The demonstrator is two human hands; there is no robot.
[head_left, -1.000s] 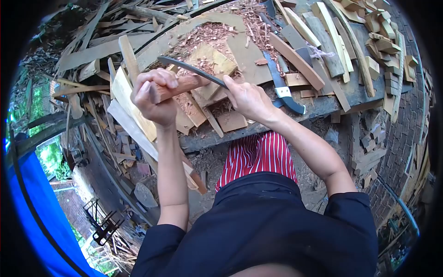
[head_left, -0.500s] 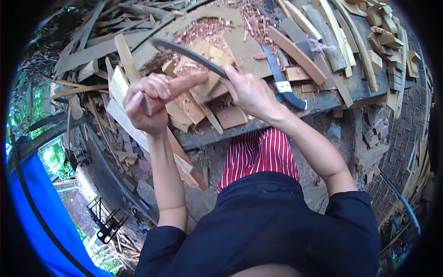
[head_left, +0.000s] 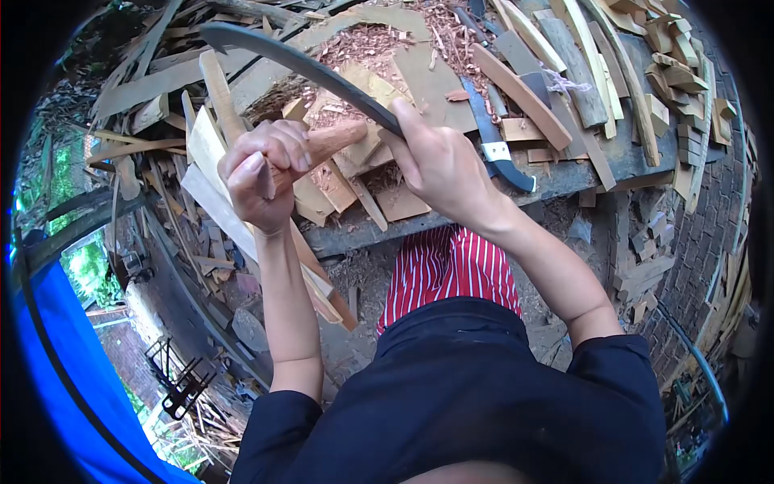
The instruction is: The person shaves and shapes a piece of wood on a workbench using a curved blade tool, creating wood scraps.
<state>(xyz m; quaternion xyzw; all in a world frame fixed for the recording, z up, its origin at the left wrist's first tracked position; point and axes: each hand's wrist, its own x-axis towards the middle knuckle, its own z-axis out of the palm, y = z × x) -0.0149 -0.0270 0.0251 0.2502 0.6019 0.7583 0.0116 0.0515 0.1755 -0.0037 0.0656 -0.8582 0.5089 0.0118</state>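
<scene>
My left hand [head_left: 266, 173] is closed round a reddish wooden piece [head_left: 337, 139] that looks rounded and handle-like, its far end pointing right. My right hand [head_left: 447, 165] grips a machete [head_left: 314, 71] with a long dark curved blade; my fingers hide its handle. The blade reaches up and left, above the wooden piece, and seems apart from it. Below the blade, wood blocks [head_left: 395, 202] and reddish shavings [head_left: 363, 44] lie on the workbench [head_left: 347, 238]. Right of my right hand rests a second knife [head_left: 492, 149] with a black and white handle.
Long wooden strips [head_left: 524, 93] lie across the bench's right side. Small stacked blocks [head_left: 677, 81] stand at the far right. Scrap boards [head_left: 153, 89] pile up at the left. A blue tarp [head_left: 60, 355] hangs at lower left.
The machete blade has swung up and further left, away from the wooden piece. My right hand has turned slightly with it. My left hand keeps its grip, almost in the same place.
</scene>
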